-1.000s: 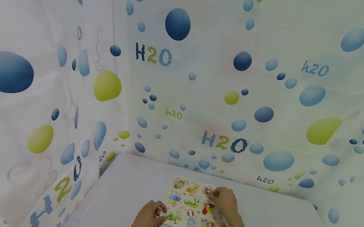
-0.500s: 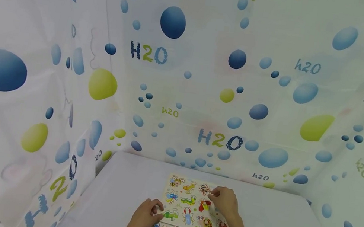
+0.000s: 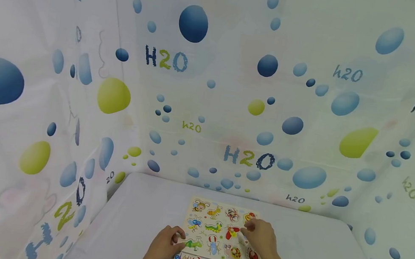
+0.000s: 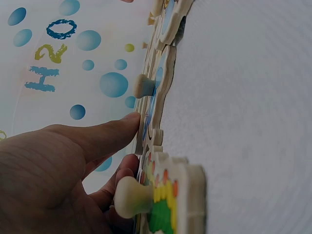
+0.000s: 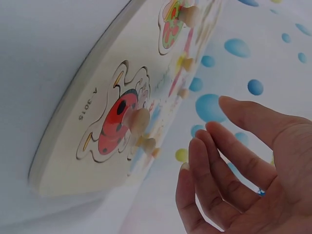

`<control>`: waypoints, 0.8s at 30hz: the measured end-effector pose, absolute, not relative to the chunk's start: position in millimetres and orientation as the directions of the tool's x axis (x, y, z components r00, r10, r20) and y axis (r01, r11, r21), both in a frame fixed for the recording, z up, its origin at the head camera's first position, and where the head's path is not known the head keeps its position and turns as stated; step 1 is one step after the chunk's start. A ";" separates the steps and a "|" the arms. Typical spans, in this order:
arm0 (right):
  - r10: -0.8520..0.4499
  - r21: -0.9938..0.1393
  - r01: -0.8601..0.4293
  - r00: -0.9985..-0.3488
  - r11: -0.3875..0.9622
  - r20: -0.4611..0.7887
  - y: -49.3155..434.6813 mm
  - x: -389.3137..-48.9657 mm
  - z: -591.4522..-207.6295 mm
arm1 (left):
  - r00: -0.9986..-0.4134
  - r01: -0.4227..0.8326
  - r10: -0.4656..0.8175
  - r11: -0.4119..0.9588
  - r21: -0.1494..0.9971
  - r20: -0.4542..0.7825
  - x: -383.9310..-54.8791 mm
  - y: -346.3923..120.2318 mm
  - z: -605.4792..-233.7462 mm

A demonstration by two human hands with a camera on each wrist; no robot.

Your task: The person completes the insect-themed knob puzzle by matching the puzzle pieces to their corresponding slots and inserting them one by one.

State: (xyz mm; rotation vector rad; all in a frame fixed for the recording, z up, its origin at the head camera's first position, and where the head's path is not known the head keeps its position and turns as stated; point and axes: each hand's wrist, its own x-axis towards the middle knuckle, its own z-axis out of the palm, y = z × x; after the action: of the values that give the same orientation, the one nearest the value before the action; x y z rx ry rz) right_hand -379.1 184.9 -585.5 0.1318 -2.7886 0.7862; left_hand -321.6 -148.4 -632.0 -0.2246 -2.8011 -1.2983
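Currently | puzzle board sits near the bench's far edge | my left hand, loosely curved, at its near-left corner; right hand empty, fingers narrowly parted, above its right side | I judge ladybug piece light, stiff; pinch its knob.

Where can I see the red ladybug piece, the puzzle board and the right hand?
Red ladybug piece (image 5: 109, 128): right wrist view, on its red back.
Puzzle board (image 5: 67, 148): right wrist view, on its bare margin.
Right hand (image 3: 262, 237): head view, on the hand's back.
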 end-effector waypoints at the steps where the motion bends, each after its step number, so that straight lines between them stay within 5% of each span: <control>1: -0.016 -0.501 -0.144 -0.968 0.853 0.250 186.0 -377.0 -584.9 | -0.989 0.147 0.112 0.638 0.756 0.098 -321.3 -148.3 -631.7; 24: 0.059 -0.514 -0.008 -0.992 0.858 0.113 209.0 -340.8 -580.4 | -0.993 0.116 0.102 0.639 0.760 0.066 -322.8 -147.7 -631.6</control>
State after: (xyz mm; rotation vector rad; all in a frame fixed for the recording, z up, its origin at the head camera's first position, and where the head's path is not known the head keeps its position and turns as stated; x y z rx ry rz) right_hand -340.8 209.0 -580.4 -0.0400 -2.9069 0.8056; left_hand -322.8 -147.7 -631.6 -0.1879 -2.8289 -1.3144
